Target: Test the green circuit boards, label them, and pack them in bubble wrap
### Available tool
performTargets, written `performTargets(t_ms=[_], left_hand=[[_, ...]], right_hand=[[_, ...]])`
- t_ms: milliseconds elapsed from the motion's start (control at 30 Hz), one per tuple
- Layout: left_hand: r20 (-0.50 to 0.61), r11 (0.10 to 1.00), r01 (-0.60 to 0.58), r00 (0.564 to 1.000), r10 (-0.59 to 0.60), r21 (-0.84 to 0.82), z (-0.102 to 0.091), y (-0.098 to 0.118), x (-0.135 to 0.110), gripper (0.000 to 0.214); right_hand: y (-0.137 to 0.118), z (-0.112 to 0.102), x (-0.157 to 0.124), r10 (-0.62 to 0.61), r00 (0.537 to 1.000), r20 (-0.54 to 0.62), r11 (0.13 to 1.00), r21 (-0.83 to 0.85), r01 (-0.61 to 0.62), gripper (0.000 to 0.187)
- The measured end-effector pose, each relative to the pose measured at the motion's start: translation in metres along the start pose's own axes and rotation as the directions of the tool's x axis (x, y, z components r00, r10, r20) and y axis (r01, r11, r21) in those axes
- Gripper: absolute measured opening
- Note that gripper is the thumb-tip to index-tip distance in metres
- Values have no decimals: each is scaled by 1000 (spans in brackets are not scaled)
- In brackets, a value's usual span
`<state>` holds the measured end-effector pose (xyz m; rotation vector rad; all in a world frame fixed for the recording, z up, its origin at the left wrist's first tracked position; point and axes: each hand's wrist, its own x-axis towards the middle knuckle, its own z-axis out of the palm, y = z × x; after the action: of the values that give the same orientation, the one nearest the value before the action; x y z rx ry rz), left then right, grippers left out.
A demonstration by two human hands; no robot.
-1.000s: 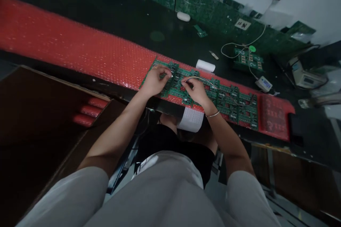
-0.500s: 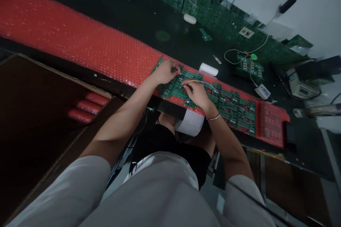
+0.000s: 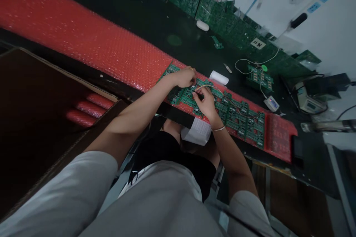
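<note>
Surface: dark work surface (image 3: 155, 18), seen from the head camera, with a wall of upright green panels (image 3: 222, 18) along its far edge.
Padding: a long sheet of red bubble wrap (image 3: 83, 37) runs across the surface.
Boards: a row of green circuit boards (image 3: 239, 114) lies flat on the bubble wrap, in front of the person.
Left hand: the left hand (image 3: 185, 77) rests on the far left end of the row, fingers curled down; whether they grip anything cannot be told.
Right hand: the right hand (image 3: 204, 102) sits just beside the left, on the boards, fingertips pinched closed on the end of a thin wire (image 3: 214, 88). A bracelet (image 3: 218, 129) circles its wrist.
Wire: it trails to the right over the boards.
Nearby: a white roll (image 3: 219, 77) lies just behind the boards; a white paper strip (image 3: 196, 133) hangs over the near edge, below the hands.
Further right: a small meter (image 3: 271, 103) sits on the surface, well apart from the hands.
Left side: an open cardboard box (image 3: 41, 118) holds red rolls (image 3: 83, 113).
</note>
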<state>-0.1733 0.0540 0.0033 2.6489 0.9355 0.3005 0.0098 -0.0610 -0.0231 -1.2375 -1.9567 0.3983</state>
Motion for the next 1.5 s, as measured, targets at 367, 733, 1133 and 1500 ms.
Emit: performTargets(t_ms=[367,733,1133,1500], left_hand=[[122,987,-56,992,37,151,-8,11,12,28],[74,987,-90,994,81,130,-8,10,8,26],[-106,977,-49,992,72,207,19,26,-58,40],[-186,999,33,982,-25,41,25,39,-60,44]], right_hand=[[1,1,1,-9,1000,-9,1000,-15,8,18],[3,3,0,-15,1000,-21,1000,-21,14,19],[-7,-8,1,-7,999,-35,998,55,9,20],[28,-36,46,237,962,-139,912,372,-171,45]])
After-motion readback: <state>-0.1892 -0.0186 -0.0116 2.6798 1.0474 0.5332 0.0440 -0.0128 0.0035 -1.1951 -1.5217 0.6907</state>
